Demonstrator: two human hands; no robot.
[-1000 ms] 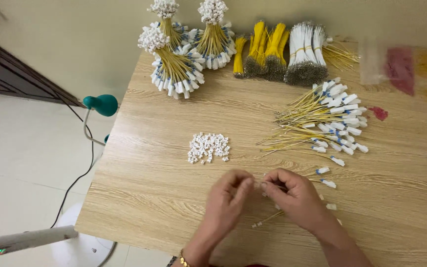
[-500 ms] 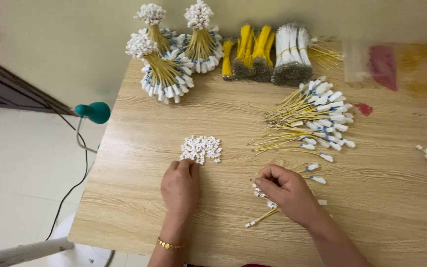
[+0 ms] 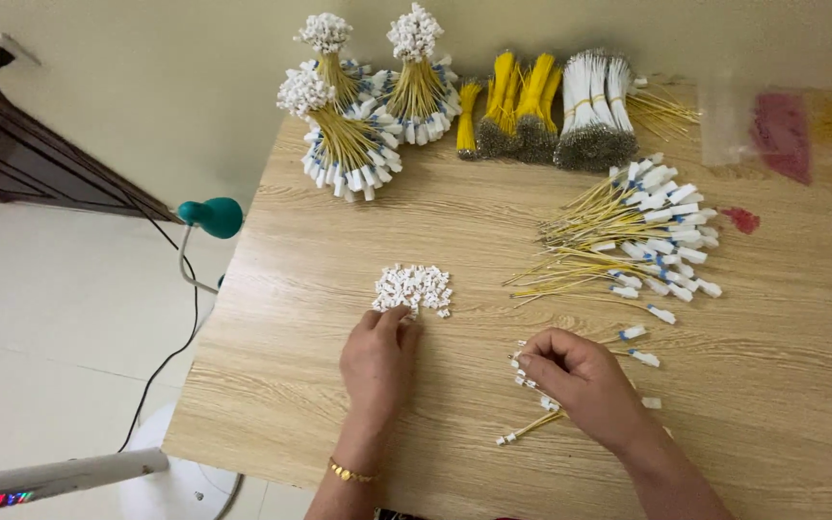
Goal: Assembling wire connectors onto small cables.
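Note:
My left hand (image 3: 377,361) lies palm down on the wooden table (image 3: 291,385), its fingertips touching the near edge of a small heap of white plastic connectors (image 3: 413,288). My right hand (image 3: 575,380) is closed around a few yellow wires with white ends (image 3: 532,424), which stick out below the hand toward the left. A loose pile of yellow wires with white and blue ends (image 3: 633,241) lies beyond the right hand.
Tied bundles of finished wires (image 3: 349,144) stand at the table's far edge, beside yellow bundles (image 3: 512,116) and white bundles (image 3: 594,111). A clear bag with red and yellow pieces (image 3: 782,135) is far right. A teal lamp (image 3: 212,218) and cables hang left of the table.
My left hand moved away from the right hand, forward and left, to the connector heap. The right hand stayed over its wires.

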